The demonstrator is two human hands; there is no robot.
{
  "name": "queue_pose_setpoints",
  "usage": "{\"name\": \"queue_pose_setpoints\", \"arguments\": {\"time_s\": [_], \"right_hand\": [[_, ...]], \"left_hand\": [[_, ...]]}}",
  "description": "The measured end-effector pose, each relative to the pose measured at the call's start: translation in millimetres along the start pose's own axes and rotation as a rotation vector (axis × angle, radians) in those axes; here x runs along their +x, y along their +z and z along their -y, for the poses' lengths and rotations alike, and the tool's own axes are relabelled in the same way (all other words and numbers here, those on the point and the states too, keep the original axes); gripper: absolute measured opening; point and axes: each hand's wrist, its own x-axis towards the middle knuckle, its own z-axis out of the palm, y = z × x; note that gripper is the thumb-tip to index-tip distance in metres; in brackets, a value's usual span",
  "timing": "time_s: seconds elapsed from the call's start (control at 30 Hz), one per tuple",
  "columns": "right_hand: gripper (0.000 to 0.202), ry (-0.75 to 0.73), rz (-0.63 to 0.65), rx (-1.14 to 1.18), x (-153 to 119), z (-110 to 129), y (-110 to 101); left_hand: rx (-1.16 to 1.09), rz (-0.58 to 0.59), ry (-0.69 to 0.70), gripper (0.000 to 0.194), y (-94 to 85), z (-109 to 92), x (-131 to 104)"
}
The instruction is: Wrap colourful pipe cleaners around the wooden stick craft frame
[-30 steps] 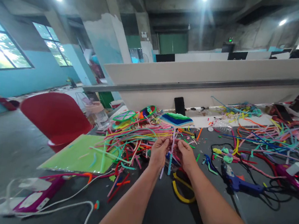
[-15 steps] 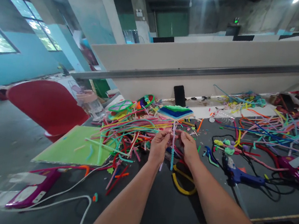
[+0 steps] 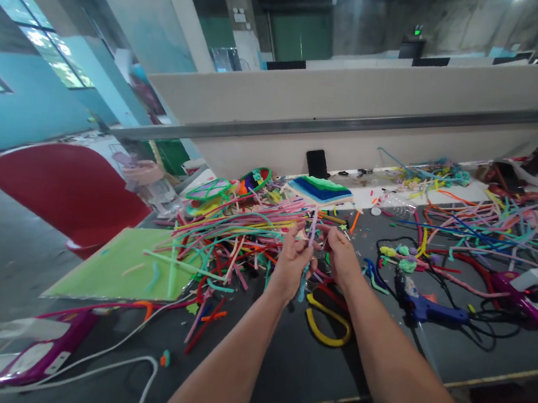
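Observation:
Around the stem of a twisted lilac and blue pipe cleaner point(image 3: 313, 227), my left hand point(image 3: 291, 265) is closed. This stem stands upright below a fan-shaped piece point(image 3: 320, 190) in green, blue and cream. Just to the right, my right hand point(image 3: 341, 256) has its fingers pinched near the stem, on something too small to make out. A pile of many-coloured pipe cleaners point(image 3: 235, 223) lies beside and behind my left hand. Below my right hand a bent yellow strip point(image 3: 329, 338) rests on the dark table.
On the left lie a green sheet point(image 3: 122, 267) and a purple device point(image 3: 48, 347) with white cables. A blue glue gun point(image 3: 434, 312) and more pipe cleaners are at the right. A black phone point(image 3: 316, 163) leans on the partition point(image 3: 255, 156); a red chair point(image 3: 68, 192) stands left.
My left hand's fingers have moved down and wrapped around the stem. The fan-shaped piece has tilted, showing more of its face. The whole view has shifted slightly.

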Motion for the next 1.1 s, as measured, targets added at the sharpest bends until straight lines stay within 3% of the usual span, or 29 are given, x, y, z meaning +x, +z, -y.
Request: {"name": "queue_pose_setpoints", "arguments": {"time_s": [0.23, 0.47, 0.77, 1.1], "right_hand": [[0.035, -0.078, -0.068, 0.081, 2.8, 0.1, -2.2], [0.03, -0.084, -0.055, 0.11, 4.0, 1.2, -3.9], [0.029, -0.019, 0.05, 0.039, -1.4, -2.4, -0.4], [0.02, -0.058, -0.005, 0.075, -1.6, 0.8, 1.0]], "left_hand": [[0.048, -0.026, 0.074, 0.052, -3.0, 5.6, 2.8], [0.035, -0.014, 0.053, 0.048, -2.8, 6.1, 0.9], [-0.051, -0.076, 0.076, 0.034, 0.7, 5.0, -0.3], [-0.036, -0.086, 0.066, 0.04, 5.0, 8.9, -1.0]]}}
